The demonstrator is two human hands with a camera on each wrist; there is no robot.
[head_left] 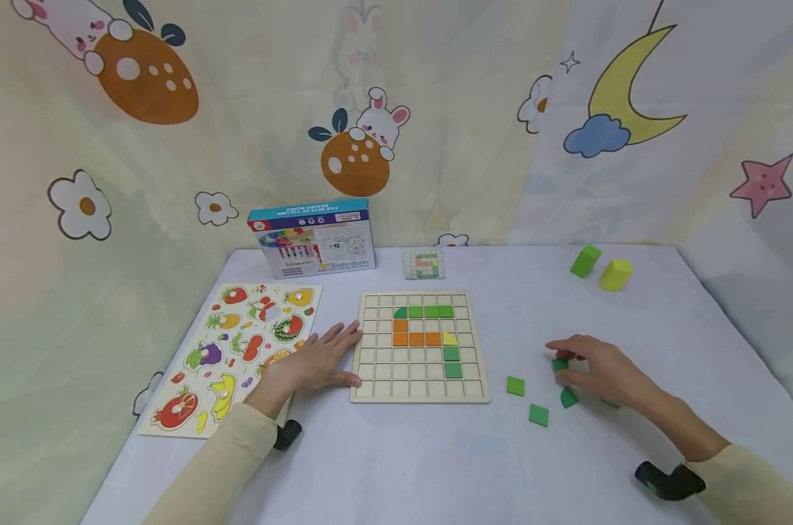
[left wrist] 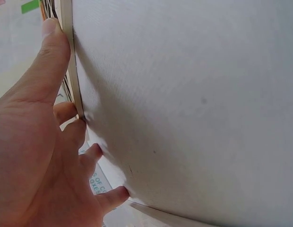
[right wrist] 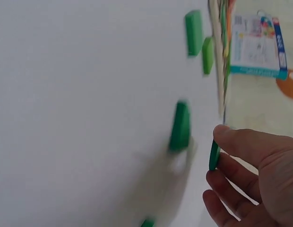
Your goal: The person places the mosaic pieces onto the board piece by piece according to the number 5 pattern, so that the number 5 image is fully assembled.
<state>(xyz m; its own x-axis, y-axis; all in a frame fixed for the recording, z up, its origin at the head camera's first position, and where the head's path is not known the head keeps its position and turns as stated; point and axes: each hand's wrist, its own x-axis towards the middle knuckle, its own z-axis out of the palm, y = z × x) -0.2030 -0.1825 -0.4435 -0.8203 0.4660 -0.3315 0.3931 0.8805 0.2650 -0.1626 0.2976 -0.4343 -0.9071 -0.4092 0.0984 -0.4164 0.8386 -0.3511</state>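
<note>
My left hand (head_left: 311,363) lies with fingers spread at the left edge of a wooden grid board (head_left: 406,386), its thumb and fingertips touching the rim. Tiles in green, orange and yellow sit in some of the board's squares. To the right of the board, my right hand (head_left: 606,373) pinches a green tile (right wrist: 214,155) between thumb and fingers, just above the table. Near it lie a light green square tile (head_left: 515,386), a darker green square (head_left: 538,415) and a green tile with a rounded side (head_left: 569,397). Another green tile (head_left: 610,403) is mostly hidden beneath the hand.
A fruit puzzle board (head_left: 200,364) lies at the left, partly under my left forearm. Behind stand a printed box (head_left: 331,248) and, flat beside it, a small pattern card (head_left: 425,264). A green block (head_left: 586,261) and a yellow-green block (head_left: 616,275) stand at the back right.
</note>
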